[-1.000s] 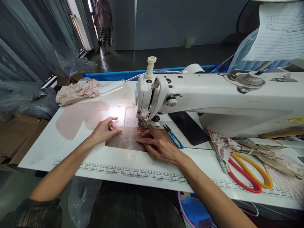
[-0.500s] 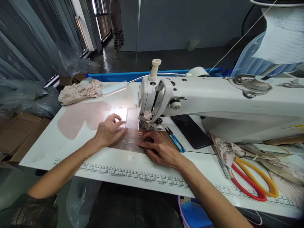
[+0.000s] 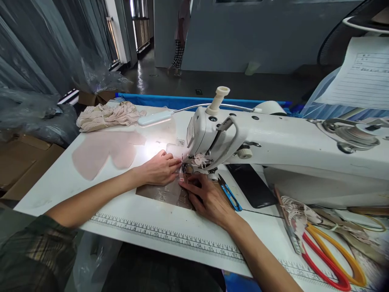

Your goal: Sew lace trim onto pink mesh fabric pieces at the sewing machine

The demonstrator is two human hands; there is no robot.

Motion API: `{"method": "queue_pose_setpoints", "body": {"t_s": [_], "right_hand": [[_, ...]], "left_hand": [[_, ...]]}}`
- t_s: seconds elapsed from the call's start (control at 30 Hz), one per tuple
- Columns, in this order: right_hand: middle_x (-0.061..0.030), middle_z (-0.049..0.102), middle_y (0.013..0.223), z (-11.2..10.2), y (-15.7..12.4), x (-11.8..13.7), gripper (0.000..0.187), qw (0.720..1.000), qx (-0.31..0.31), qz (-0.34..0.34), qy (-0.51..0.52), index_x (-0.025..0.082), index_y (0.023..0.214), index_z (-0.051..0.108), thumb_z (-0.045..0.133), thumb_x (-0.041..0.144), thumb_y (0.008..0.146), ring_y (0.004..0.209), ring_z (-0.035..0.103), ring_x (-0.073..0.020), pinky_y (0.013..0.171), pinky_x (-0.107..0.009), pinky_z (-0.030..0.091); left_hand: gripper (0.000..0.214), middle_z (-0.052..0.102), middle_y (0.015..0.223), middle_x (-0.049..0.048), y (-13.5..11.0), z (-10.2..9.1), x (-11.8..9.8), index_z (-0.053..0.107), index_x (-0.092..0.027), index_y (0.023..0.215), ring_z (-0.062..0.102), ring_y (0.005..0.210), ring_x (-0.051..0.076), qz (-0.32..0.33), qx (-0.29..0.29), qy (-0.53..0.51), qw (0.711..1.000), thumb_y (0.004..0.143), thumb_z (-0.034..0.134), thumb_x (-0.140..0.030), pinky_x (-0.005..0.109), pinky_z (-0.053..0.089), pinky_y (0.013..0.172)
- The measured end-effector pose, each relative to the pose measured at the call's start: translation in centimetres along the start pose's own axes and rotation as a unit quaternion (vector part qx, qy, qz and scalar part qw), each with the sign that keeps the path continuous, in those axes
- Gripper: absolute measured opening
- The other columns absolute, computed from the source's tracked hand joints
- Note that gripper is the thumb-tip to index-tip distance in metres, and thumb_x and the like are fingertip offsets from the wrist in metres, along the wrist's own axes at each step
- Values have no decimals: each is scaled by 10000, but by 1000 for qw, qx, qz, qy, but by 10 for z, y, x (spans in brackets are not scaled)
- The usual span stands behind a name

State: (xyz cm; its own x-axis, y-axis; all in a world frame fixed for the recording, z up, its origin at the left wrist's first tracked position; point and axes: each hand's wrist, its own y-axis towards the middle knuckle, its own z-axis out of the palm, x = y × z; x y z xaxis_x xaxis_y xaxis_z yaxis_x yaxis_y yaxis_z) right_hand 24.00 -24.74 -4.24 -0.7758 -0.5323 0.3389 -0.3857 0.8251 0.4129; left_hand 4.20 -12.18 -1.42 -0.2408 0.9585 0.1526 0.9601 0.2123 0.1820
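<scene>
Beneath the needle area of a white sewing machine (image 3: 196,134) lies a piece of sheer pale fabric (image 3: 174,152), running toward me over a brown plate (image 3: 161,194). My left hand (image 3: 161,168) is closed, its fingers bunched on the fabric just left of the presser foot (image 3: 187,168). On the near right side of the foot, my right hand (image 3: 206,196) rests with fingers spread and tips on the fabric. A small white and red mark (image 3: 181,177) shows by its fingertips. What lies under both palms is hidden.
Blue thread snips (image 3: 229,192) and a black phone (image 3: 252,184) lie right of my right hand. Red and yellow scissors (image 3: 331,255) sit farther right. Pink fabric pieces (image 3: 100,152) and bundled lace (image 3: 111,115) occupy the left. A person (image 3: 179,40) stands in the background.
My left hand has moved right and its fingers have drawn together close to the presser foot. My right hand stays beside the foot. The view has shifted, and the person behind is seen farther right.
</scene>
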Motion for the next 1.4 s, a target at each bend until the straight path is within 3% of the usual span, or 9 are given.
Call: {"method": "queue_pose_setpoints", "body": {"t_s": [0.23, 0.93, 1.4], "right_hand": [[-137, 546, 1103, 2, -2, 1, 324, 1000, -7, 14, 3, 217, 1210, 660, 486, 198, 938, 1001, 583, -252, 819, -432, 555], [-133, 555, 1079, 4, -1, 1, 320, 999, -18, 32, 9, 212, 1179, 683, 495, 175, 922, 984, 590, -248, 789, -425, 568], [-116, 587, 1078, -1, 2, 2, 323, 999, 11, 40, -12, 259, 1179, 688, 500, 197, 924, 992, 593, -249, 795, -416, 557]], "left_hand": [[376, 635, 1153, 141, -6, 0, 5, 582, -98, 1175, 534, 990, 267, -11, 11, -78, 997, 961, 426, -365, 417, 356, 835], [405, 630, 1155, 173, -5, 6, 3, 590, -84, 1179, 525, 982, 287, -14, 3, -79, 997, 960, 414, -377, 423, 360, 807], [381, 616, 1150, 148, -4, 5, -2, 598, -94, 1119, 534, 925, 259, -17, -18, -45, 999, 948, 406, -375, 420, 370, 801]]}}
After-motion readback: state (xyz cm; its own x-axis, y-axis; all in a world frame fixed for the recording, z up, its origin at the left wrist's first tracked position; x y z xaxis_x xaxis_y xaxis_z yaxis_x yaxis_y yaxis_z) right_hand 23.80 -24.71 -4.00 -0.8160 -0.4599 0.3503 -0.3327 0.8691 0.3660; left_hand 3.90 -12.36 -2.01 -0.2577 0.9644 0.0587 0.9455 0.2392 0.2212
